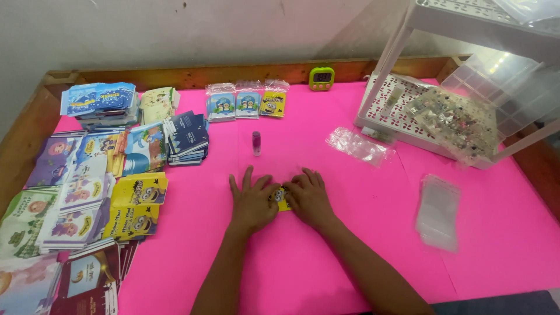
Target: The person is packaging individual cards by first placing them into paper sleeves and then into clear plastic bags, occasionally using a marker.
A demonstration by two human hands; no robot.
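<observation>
Pink sheeting covers the wooden-edged table (361, 233), which stands against a pale wall. Both hands lie flat near its middle, side by side with fingers spread, pressing down on a small yellow cartoon-printed envelope (280, 199); only a strip of it shows between them. The left hand (252, 201) covers its left part and the right hand (309, 197) its right part, neither one closed around it, just palms and fingers bearing down.

Just beyond the hands a small purple glue stick (256, 143) stands upright. Farther back sit three filled clear packets (247, 102) in a row and a green digital timer (322, 78) by the rim. Stacks of printed envelopes (93, 192) in yellow, blue, purple and maroon fill the left side. To the right lie a crumpled clear bag (359, 146), a pile of empty clear sleeves (438, 211), and a white perforated rack (402, 119) holding a packet of small trinkets.

By the look of it, this is the flattening or creasing step on one envelope. What follows would seem to call for steady, even pressure and a lift without shifting the fold.
</observation>
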